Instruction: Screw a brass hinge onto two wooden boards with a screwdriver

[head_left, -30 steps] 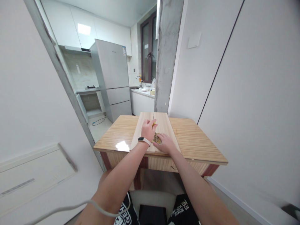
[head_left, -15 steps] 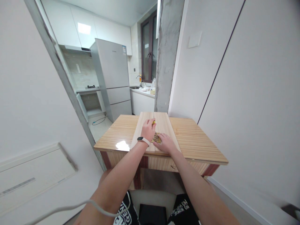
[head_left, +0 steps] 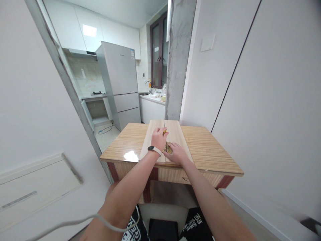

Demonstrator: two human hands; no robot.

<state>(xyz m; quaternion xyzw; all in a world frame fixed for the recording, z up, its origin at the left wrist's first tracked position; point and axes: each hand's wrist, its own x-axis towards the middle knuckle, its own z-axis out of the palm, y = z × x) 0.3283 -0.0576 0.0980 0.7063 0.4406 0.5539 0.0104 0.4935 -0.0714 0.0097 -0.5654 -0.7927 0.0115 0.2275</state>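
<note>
Thumb and fingertips of my left hand [head_left: 158, 138] pinch a small yellow-and-dark object [head_left: 164, 132] just above the boards. Beside it, my right hand [head_left: 177, 154] lies low, thumb parted from the fingers, touching a flat brass-coloured piece [head_left: 168, 148] near the seam. Both pale boards [head_left: 175, 129] lie side by side on my striped wooden table [head_left: 210, 150]. Beyond stands a grey refrigerator [head_left: 124, 72], well apart from my hands.

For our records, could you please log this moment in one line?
left hand: holds yellow item | right hand: touches golden piece | boards: side by side on table
</note>
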